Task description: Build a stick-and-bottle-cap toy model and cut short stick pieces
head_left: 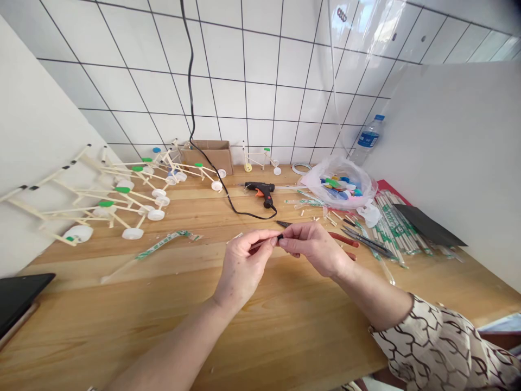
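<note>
My left hand [247, 263] and my right hand [311, 247] meet above the middle of the wooden table, fingers pinched close together. Between the fingertips is a small black piece [280, 237], which both hands seem to touch. A thin light stick shows partly between my left thumb and forefinger, most of it hidden by the fingers. Just behind and beneath my right hand lie pliers with red handles [344, 239], partly covered. A black glue gun [262, 192] with an orange trigger rests on the table beyond my hands.
Several stick models [106, 204] with white wheels stand at the left, near a cardboard box [214, 156]. A plastic bag of bottle caps [342, 187], scissors [370, 242], wrapped sticks [393, 220] and a water bottle [369, 140] are at the right. A dark tablet [22, 298] lies front left.
</note>
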`<state>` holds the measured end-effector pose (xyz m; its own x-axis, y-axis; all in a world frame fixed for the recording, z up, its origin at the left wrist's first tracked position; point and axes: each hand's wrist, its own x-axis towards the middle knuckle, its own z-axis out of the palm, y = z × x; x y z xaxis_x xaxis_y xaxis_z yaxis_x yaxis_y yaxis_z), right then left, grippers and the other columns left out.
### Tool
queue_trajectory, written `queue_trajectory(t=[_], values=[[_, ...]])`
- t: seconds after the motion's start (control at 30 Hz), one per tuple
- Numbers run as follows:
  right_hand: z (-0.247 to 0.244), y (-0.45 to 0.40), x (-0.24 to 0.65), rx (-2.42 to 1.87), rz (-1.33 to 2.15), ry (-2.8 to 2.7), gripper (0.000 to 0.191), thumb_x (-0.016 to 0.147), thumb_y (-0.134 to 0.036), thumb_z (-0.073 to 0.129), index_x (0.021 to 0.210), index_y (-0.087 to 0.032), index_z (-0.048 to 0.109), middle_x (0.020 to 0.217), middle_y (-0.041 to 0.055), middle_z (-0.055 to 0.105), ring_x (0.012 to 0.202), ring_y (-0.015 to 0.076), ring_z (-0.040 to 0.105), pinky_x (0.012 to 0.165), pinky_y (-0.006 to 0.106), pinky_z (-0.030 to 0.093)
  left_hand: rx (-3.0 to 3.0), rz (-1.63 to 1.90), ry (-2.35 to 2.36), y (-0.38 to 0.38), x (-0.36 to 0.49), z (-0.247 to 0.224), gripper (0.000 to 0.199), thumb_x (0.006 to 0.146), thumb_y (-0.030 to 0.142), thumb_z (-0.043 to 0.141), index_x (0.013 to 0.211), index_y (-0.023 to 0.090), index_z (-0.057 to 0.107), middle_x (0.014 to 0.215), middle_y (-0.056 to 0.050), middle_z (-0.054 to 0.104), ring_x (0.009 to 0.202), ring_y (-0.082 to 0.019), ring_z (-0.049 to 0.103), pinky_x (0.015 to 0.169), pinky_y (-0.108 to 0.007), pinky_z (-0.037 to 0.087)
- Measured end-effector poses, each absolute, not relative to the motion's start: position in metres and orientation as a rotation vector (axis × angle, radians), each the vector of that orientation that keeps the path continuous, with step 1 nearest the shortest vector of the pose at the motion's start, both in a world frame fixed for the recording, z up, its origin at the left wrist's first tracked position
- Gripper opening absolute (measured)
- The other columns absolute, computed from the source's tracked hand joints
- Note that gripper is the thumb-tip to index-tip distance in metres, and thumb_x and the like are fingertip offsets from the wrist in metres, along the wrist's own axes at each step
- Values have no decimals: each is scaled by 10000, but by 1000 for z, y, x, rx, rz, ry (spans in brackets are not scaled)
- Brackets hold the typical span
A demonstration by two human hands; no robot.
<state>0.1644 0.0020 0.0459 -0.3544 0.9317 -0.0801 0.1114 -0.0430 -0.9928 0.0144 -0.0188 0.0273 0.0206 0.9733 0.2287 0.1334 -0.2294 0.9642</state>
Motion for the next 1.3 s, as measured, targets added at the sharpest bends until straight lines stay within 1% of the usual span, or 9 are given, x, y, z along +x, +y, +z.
queue_trajectory(t=[0.13, 0.27, 0.43, 0.53, 0.67, 0.73, 0.93, 1.17, 1.3], values=[[46, 2, 164, -1127, 1505, -1506, 142, 682, -279, 610, 678, -137, 617, 553, -30, 502, 511, 74, 403, 522, 238, 317, 1474, 1313, 1185, -17, 14, 26, 180, 757, 203, 581, 880, 160, 705, 863, -52, 722, 801, -188, 662, 724, -269, 529], [48, 2, 164, -1140, 1529, -1470, 186, 693, -314, 591, 644, -135, 603, 545, -21, 505, 506, 77, 405, 523, 243, 326, 1465, 1308, 1155, -17, 15, 26, 183, 766, 203, 568, 879, 159, 704, 870, -52, 721, 804, -187, 662, 750, -280, 529], [47, 4, 164, -1177, 1464, -1534, 200, 706, -323, 576, 641, -135, 602, 533, -26, 495, 499, 74, 398, 511, 233, 324, 1499, 1292, 1154, -17, 15, 27, 181, 767, 200, 569, 876, 160, 707, 880, -54, 720, 792, -183, 661, 757, -282, 525], [46, 4, 164, -1225, 1400, -1595, 185, 717, -303, 560, 635, -141, 594, 541, -27, 499, 506, 75, 408, 514, 228, 327, 1546, 1264, 1153, -16, 13, 30, 170, 766, 198, 576, 864, 170, 713, 880, -49, 720, 795, -179, 661, 740, -266, 523], [47, 3, 165, -1280, 1285, -1737, 178, 737, -288, 539, 650, -148, 607, 560, -28, 505, 530, 83, 422, 528, 227, 330, 1644, 1238, 1186, -15, 9, 35, 153, 760, 198, 581, 813, 191, 724, 783, -29, 724, 703, -169, 657, 656, -248, 525], [48, 2, 165, -1311, 1243, -1795, 177, 745, -281, 525, 671, -149, 616, 563, -29, 502, 533, 85, 416, 522, 225, 323, 1694, 1233, 1210, -15, 7, 37, 146, 748, 188, 585, 780, 200, 727, 752, -22, 725, 676, -169, 654, 640, -249, 525], [49, 0, 163, -1362, 1194, -1851, 183, 751, -263, 502, 630, -153, 585, 543, -37, 467, 515, 80, 391, 494, 219, 298, 1803, 1198, 1245, -13, 6, 36, 146, 733, 177, 586, 754, 216, 725, 763, -17, 726, 688, -179, 660, 662, -266, 522], [46, 2, 159, -1370, 1181, -1875, 178, 747, -237, 488, 635, -144, 590, 554, -32, 480, 536, 83, 407, 516, 217, 323, 1994, 1187, 1285, -14, 5, 32, 238, 761, 96, 494, 758, 195, 710, 723, -37, 690, 673, -164, 624, 645, -259, 482], [48, 3, 153, -1381, 1153, -1863, 179, 737, -249, 495, 635, -145, 600, 555, -24, 496, 539, 90, 430, 538, 226, 350, 1908, 1207, 1299, -13, 3, 34, 220, 751, 101, 500, 743, 187, 702, 739, -40, 694, 688, -162, 624, 653, -250, 472]])
